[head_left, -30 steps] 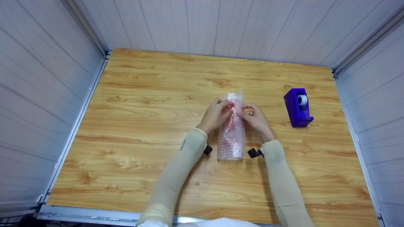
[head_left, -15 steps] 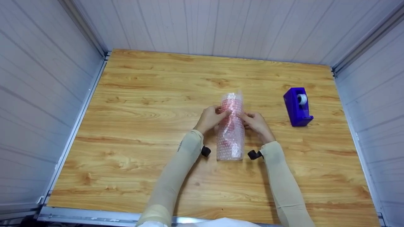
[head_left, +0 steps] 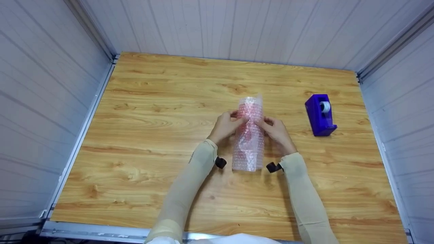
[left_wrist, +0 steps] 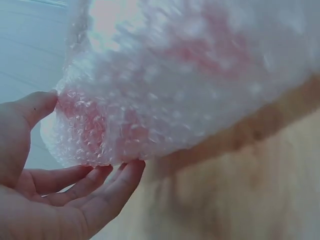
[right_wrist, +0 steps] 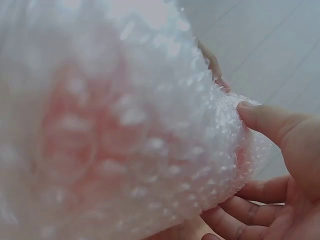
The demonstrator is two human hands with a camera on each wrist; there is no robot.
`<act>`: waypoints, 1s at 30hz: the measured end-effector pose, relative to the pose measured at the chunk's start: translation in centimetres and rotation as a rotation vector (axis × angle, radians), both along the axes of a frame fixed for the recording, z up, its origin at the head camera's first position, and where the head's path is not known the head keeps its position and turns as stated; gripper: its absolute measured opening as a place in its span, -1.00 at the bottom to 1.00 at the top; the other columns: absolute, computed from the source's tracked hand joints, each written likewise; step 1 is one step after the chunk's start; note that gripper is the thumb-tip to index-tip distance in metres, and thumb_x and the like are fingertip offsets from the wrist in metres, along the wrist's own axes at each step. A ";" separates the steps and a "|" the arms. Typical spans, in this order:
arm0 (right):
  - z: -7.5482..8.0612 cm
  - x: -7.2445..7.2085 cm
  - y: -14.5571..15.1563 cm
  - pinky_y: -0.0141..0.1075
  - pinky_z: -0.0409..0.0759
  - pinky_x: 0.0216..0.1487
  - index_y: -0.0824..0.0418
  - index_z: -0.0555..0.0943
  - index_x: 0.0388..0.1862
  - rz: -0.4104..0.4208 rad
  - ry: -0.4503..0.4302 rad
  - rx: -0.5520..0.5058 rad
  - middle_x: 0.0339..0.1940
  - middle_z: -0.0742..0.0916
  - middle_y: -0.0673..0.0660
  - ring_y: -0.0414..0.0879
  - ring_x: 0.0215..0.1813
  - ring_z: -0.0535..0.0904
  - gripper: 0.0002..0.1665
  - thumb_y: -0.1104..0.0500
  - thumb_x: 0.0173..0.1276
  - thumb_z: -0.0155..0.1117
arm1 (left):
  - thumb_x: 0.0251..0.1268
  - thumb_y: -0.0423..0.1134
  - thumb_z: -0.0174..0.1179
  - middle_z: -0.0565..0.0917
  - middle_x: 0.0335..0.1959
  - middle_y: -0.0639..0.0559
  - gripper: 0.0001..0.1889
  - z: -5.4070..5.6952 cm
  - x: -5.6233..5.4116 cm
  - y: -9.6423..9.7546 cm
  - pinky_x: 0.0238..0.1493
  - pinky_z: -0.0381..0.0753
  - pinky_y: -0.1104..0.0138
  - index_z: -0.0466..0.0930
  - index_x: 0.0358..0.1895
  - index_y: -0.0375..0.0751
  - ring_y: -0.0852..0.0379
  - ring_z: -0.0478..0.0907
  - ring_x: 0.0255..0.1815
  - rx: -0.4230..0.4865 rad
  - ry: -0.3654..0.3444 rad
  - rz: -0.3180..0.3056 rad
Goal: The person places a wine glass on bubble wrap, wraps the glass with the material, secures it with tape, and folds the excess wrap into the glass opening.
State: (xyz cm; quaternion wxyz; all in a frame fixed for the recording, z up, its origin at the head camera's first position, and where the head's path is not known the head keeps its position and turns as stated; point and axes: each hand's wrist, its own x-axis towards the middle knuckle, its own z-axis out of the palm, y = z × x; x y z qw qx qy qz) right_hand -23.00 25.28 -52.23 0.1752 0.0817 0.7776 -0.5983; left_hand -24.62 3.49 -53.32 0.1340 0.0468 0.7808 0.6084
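Observation:
A roll of clear bubble wrap [head_left: 249, 149] lies lengthwise near the middle of the table, with something red and white inside, blurred by the bubbles. My left hand [head_left: 224, 127] holds its left side, thumb on top. In the left wrist view, the left hand's fingers [left_wrist: 122, 187] curve beneath the wrap. From the opposite side my right hand [head_left: 276, 132] grips the roll, its thumb also on top. The right wrist view has the right hand's thumb [right_wrist: 272, 120] against the upper surface and its other fingers curled under. A loose flap of wrap stands up at the far end.
A blue tape dispenser [head_left: 319, 117] with a roll of clear tape [head_left: 325, 107] stands on the table to the right. White panel walls [head_left: 217, 30] enclose the wooden table [head_left: 152, 101] at the back and both sides.
My left hand has slid from the top of the bubble wrap down to its left side. My right hand's fingers have closed round the right side. The roll has shifted slightly away from me.

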 end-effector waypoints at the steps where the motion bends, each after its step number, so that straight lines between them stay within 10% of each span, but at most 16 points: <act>1: 0.3 0.0 -0.1 -0.23 0.56 0.04 0.33 0.52 0.30 -0.002 0.019 0.003 0.08 0.65 0.22 -0.02 0.04 0.55 -0.16 -0.25 0.28 0.40 | 0.29 0.10 0.34 0.61 0.17 -0.11 -0.25 0.3 0.0 0.0 -0.03 0.63 0.35 0.40 0.39 -0.31 0.06 0.64 0.03 0.014 0.014 0.006; 23: 6.5 4.4 -2.2 -0.07 0.43 0.30 0.50 0.38 0.36 0.006 0.637 -0.138 0.18 0.60 0.30 0.04 0.17 0.54 -0.31 0.43 0.27 0.39 | 0.22 -0.20 0.44 0.41 0.26 -0.14 -0.20 3.8 2.3 -0.7 0.13 0.59 0.25 0.25 0.48 -0.28 -0.03 0.49 0.21 0.198 0.664 -0.056; 30: 6.0 5.4 -2.1 -0.05 0.38 0.36 0.49 0.34 0.40 0.030 0.681 -0.132 0.24 0.59 0.31 0.07 0.24 0.51 -0.24 0.45 0.25 0.41 | 0.18 -0.26 0.47 0.39 0.30 -0.11 -0.18 3.3 2.9 -0.9 0.18 0.56 0.21 0.24 0.48 -0.26 0.03 0.46 0.26 0.235 0.708 -0.086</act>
